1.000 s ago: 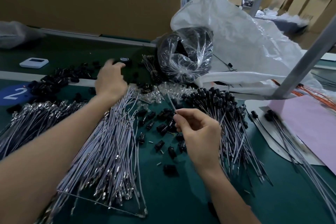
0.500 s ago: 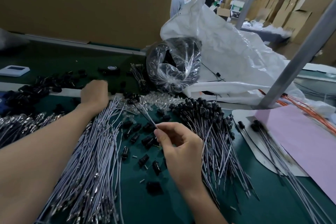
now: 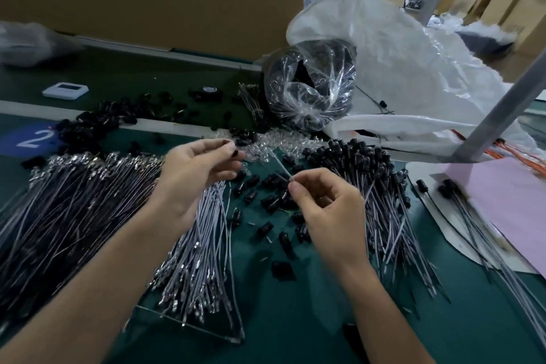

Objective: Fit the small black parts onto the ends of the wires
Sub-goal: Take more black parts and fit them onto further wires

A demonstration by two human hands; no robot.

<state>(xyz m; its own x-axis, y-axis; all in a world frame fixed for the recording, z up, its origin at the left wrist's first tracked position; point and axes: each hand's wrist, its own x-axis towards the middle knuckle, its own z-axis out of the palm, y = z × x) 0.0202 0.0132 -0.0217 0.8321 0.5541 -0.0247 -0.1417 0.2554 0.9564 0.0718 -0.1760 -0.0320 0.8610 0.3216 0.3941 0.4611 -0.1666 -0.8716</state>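
A small black part (image 3: 234,153) is pinched in the curled fingertips of the left hand (image 3: 195,177), held above the middle of the green surface (image 3: 295,319). A thin wire (image 3: 280,167) is pinched between thumb and forefinger of the right hand (image 3: 325,210), its free end near the part but apart from it. Loose black parts (image 3: 273,204) are scattered beneath, and bare wires (image 3: 74,210) are heaped toward the left edge.

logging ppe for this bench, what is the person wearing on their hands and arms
Nothing worn shows. The left hand and right hand have no gloves, and no rings, watch or wristband show. The left forearm and right forearm are bare to the frame's edge, with no sleeve in view.
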